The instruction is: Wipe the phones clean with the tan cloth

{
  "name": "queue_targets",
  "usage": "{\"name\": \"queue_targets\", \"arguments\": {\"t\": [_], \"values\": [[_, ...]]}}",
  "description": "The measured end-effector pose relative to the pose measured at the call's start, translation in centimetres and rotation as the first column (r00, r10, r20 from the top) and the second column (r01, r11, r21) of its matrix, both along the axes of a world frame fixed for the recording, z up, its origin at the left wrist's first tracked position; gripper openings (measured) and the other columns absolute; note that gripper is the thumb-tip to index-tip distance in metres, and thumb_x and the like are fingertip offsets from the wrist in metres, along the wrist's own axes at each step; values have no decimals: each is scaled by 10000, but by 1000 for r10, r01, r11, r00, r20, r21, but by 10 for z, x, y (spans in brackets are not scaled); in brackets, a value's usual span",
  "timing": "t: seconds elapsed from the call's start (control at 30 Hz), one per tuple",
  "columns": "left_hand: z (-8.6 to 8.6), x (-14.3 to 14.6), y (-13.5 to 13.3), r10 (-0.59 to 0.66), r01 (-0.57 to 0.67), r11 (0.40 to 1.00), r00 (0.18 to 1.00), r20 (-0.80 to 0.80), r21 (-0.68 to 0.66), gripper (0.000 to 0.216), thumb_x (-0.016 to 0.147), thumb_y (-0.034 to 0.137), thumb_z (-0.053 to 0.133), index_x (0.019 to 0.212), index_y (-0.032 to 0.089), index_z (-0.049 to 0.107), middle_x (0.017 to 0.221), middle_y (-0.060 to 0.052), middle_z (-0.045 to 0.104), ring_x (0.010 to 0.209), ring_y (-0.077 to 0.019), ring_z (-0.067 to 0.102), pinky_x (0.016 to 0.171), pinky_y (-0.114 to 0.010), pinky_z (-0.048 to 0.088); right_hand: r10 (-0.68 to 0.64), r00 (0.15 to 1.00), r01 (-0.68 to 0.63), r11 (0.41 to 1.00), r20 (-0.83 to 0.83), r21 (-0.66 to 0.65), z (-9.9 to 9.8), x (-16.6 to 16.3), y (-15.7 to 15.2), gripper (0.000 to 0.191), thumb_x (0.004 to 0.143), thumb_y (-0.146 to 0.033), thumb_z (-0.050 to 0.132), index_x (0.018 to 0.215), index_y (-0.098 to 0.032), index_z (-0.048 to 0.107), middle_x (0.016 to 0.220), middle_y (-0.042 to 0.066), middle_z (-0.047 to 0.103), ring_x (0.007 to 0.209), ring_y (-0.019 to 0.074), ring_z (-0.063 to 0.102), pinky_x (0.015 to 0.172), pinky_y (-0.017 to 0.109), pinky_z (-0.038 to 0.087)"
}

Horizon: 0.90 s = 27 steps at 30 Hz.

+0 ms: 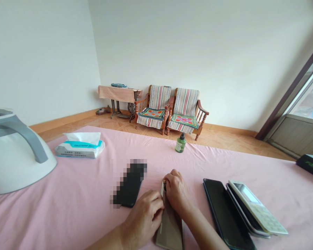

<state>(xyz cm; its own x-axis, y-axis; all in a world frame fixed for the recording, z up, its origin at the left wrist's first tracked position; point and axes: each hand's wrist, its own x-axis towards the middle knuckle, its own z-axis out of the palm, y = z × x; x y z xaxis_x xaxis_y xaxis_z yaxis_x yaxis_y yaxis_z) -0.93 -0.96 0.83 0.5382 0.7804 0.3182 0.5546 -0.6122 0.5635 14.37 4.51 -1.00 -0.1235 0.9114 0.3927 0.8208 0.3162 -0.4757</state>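
Note:
A gold-brown smartphone [169, 233] lies back side up on the pink cloth, its top end pointing away from me. My right hand [176, 192] is closed on the phone's far end, fingertips pinching near its camera corner. On the phone's left edge, my left hand [145, 213] has its fingers curled and pressed together. Whether either hand grips a thin cover on the phone cannot be made out. Left of my hands rests a black phone [129, 187], partly blurred by pixels. To the right are a larger black phone [223, 208], another dark phone [241, 205] and a pale keypad phone [262, 210] leaning on it.
A white and grey kettle-like appliance [18, 163] stands at the left, beside a tissue packet [78, 150]. The green pump bottle [180, 144] is near the far edge of the pink cloth [156, 152]. At the right edge sits a black box [311, 166]. Two wooden chairs [160, 100] stand beyond.

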Motion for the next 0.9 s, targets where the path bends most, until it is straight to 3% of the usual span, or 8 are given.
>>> {"name": "queue_targets", "arguments": {"t": [0.27,0.5,0.67,0.9], "values": [[-2,2,0,-12,19,997,997,-79,81,180,812,-7,549,738,157,555,848,-18,572,830,-176,526,745,-281,436,-82,995,82,997,-49,-3,-6,6,7,298,772,34,419,699,-160,634,775,89,572,769,205,539,690,289,401],[-1,4,-3,-4,14,996,994,-108,93,168,816,1,571,745,153,556,852,-16,578,829,-173,528,752,-280,444,31,992,-32,999,-123,-3,-4,9,8,294,822,-12,448,727,-179,671,763,42,594,762,161,555,689,239,419],[-2,5,-3,-1,11,996,994,-108,94,172,818,6,573,737,156,550,850,-11,578,825,-169,526,745,-273,444,23,989,-20,1000,-146,19,-6,12,8,300,808,12,419,706,-147,652,758,66,581,771,181,539,708,280,413],[-2,5,-2,4,6,996,994,-105,91,185,803,-11,547,744,164,556,851,-15,572,838,-177,525,745,-277,446,134,979,-130,991,-156,35,0,7,5,299,832,-9,434,768,-167,680,783,53,593,788,169,545,705,260,428]]}}
